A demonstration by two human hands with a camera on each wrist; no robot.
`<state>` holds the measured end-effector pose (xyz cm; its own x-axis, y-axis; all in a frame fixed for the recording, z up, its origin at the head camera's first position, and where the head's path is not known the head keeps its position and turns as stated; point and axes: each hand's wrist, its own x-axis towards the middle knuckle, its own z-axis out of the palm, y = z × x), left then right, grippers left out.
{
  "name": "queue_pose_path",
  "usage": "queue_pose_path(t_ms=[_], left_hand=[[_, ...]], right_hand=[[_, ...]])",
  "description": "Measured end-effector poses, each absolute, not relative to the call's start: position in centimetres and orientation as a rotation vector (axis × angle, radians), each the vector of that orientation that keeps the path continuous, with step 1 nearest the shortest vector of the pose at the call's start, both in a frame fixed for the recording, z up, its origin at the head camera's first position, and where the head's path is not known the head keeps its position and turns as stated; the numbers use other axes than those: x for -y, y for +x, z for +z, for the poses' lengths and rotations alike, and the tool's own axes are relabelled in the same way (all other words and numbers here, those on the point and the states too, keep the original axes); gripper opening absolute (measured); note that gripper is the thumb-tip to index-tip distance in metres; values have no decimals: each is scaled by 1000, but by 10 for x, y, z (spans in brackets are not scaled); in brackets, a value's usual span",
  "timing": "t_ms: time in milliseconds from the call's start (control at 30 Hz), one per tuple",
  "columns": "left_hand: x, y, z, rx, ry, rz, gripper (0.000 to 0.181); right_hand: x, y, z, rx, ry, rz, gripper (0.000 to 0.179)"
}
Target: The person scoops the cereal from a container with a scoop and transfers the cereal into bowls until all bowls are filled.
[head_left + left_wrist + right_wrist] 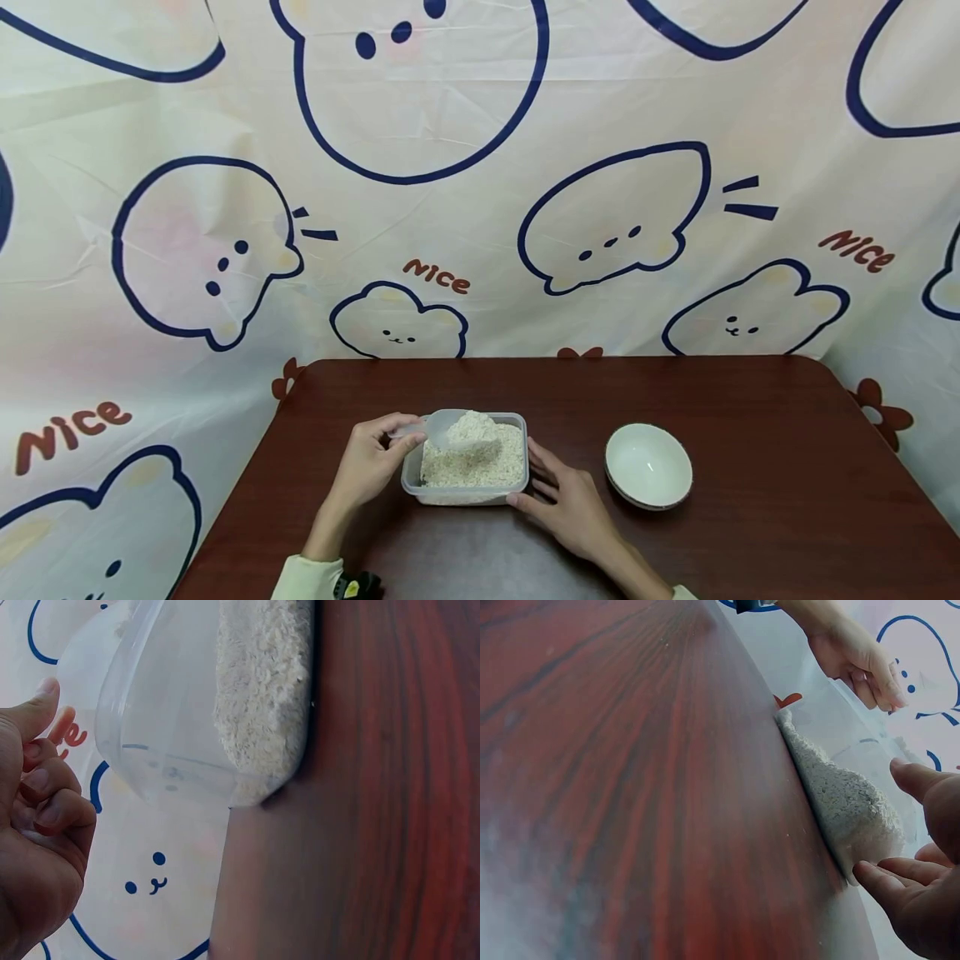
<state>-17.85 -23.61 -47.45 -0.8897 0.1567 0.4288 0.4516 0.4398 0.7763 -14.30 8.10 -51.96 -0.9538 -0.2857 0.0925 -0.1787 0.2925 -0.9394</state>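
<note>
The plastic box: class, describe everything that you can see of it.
The box is a clear, rectangular plastic tub with rounded corners, a rim and no lid on. It stands upright on the brown table, partly filled with pale grains, banked higher toward its right end. The right hand touches that end; the left hand holds a heaped scoop over the box.

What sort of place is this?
Probably an indoor spot, perhaps set up for filming: a cartoon-printed cloth hangs behind a dark wood-grained table, which holds a plastic tub of pale grain and a white bowl.
</note>
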Motion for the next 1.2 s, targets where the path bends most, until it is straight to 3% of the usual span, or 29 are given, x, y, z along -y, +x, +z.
queue_pose_path(t_ms=[567,900,1200], left_hand=[[209,-184,-461,2355,-570,-1543,12],[179,-190,-456,2329,-658,-1601,10],[147,-192,-450,2332,-709,-1657,10]], right_hand=[[-113,-126,-491,-2475,-350,-1796,82],[-149,-115,-478,-2651,-447,-1802,76],[-179,-105,-465,-2763,-337,-1820,71]])
